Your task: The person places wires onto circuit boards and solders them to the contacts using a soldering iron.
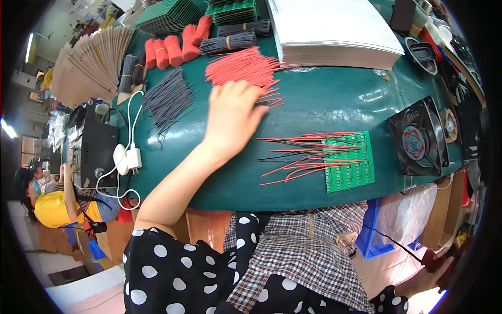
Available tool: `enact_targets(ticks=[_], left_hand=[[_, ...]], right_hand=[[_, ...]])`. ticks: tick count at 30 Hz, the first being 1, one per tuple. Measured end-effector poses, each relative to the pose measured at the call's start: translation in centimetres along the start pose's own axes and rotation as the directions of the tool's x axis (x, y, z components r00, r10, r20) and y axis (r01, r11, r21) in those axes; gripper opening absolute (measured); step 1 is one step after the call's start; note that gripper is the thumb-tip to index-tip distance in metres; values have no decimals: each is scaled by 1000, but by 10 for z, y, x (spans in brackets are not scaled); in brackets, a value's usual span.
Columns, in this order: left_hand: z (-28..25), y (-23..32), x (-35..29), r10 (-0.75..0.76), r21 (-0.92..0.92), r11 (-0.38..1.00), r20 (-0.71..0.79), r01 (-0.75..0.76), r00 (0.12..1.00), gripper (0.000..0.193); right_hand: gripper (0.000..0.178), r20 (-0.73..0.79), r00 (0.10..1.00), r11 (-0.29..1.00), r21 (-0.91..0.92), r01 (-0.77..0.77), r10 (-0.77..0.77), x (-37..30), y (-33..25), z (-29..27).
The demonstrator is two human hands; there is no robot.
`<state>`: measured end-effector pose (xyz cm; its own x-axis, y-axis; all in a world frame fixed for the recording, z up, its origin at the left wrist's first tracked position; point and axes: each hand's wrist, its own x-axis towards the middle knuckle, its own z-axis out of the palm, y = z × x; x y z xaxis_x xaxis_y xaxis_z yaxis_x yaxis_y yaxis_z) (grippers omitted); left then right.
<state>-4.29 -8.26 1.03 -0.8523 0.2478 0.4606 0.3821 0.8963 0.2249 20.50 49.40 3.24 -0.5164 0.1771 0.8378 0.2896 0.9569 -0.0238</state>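
My left hand [234, 118] reaches over the table onto the near edge of a pile of red wires [241, 67]. Its thumb stands apart from the fingers, whose tips bend down out of sight among the wires. To its left lies a loose pile of dark grey wires [168, 97]. Right of the hand, a green circuit board panel [349, 180] has red and black wires [293, 152] spread leftward from it. Low at the right rim, my right hand [431, 277] closes around a dark red object [436, 259], whose kind I cannot make out, beside a black cord.
Bundled red wires [172, 51], grey bundles [228, 43] and green board stacks [167, 15] line the back, near a thick white sheet stack [334, 34]. A black fan [418, 138] stands right; a black box [99, 149] and white charger [134, 158] left. Another person [57, 209] sits far left.
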Motion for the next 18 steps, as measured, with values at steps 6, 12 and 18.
enact_targets(ticks=[6,12,18], left_hand=[[-68,-81,-58,-373,462,828,32,317,927,36],[-98,-98,-70,-395,432,851,148,300,907,44],[-106,-104,-77,-219,354,928,270,115,938,23]], right_hand=[[41,92,990,968,219,-124,106,-5,-19,11],[31,274,775,359,765,-534,570,21,-89,17],[31,341,729,344,711,-613,593,23,-99,13]])
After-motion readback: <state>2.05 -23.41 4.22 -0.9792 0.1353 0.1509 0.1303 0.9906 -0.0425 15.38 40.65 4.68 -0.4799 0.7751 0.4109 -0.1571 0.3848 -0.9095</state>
